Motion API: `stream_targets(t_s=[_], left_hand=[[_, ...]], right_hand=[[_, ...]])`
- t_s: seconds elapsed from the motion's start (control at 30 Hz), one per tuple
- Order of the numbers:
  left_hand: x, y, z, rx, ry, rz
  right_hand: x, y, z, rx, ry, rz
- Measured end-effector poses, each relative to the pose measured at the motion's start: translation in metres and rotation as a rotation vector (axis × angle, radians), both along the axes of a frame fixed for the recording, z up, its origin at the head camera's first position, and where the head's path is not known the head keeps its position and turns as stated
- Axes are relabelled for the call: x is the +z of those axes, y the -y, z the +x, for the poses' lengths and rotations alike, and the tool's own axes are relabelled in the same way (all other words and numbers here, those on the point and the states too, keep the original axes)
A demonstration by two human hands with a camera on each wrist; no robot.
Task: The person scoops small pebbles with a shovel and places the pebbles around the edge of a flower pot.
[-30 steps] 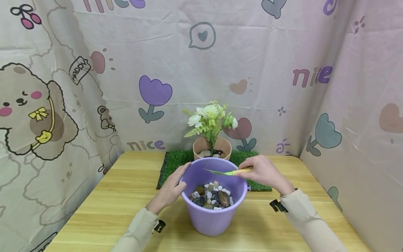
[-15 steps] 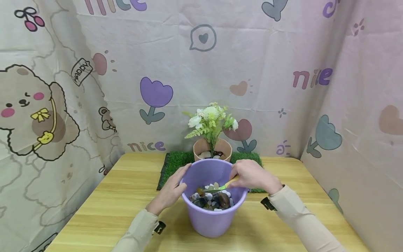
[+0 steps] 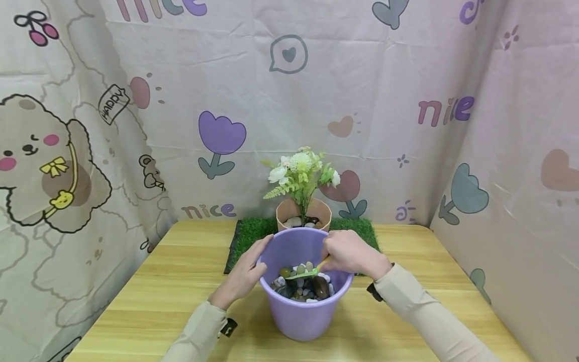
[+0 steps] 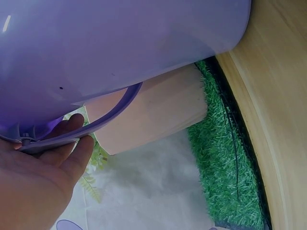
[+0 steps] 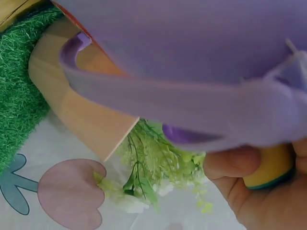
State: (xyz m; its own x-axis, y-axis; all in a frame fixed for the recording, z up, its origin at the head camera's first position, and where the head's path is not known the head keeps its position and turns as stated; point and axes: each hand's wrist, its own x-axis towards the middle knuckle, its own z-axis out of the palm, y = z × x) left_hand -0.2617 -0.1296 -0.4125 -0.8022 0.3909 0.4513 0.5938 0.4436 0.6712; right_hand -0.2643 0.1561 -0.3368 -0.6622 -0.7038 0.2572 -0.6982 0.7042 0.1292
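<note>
A purple bucket stands on the table, with mixed white, dark and brown stones at its bottom. My left hand holds its left rim; in the left wrist view the fingers lie about the bucket handle. Over the right rim reaches my right hand, gripping a small garden trowel. Its green blade tilts down among the stones, and its yellow grip shows in the right wrist view. Part of the blade is hidden by stones.
Behind the bucket, a peach flowerpot with white flowers and stones stands on an artificial grass mat. A patterned cloth hangs around the back and sides of the wooden table.
My right hand has moved left and down, taking the trowel from above the rim to the stones inside the bucket. The left hand stays at the rim.
</note>
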Motion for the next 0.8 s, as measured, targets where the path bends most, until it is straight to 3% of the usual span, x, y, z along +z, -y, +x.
stream_targets(t_s=[0.37,0.53,0.8], left_hand=[[-0.001,0.000,0.000,-0.011,0.025,-0.004],[-0.001,-0.001,0.000,-0.007,0.016,-0.005],[0.000,0.000,0.000,-0.006,-0.003,-0.002]], right_hand=[[-0.009,0.006,-0.004,0.034,-0.046,-0.007],[-0.011,0.001,-0.002,0.054,-0.114,-0.030],[-0.007,-0.010,0.000,-0.036,-0.139,-0.095]])
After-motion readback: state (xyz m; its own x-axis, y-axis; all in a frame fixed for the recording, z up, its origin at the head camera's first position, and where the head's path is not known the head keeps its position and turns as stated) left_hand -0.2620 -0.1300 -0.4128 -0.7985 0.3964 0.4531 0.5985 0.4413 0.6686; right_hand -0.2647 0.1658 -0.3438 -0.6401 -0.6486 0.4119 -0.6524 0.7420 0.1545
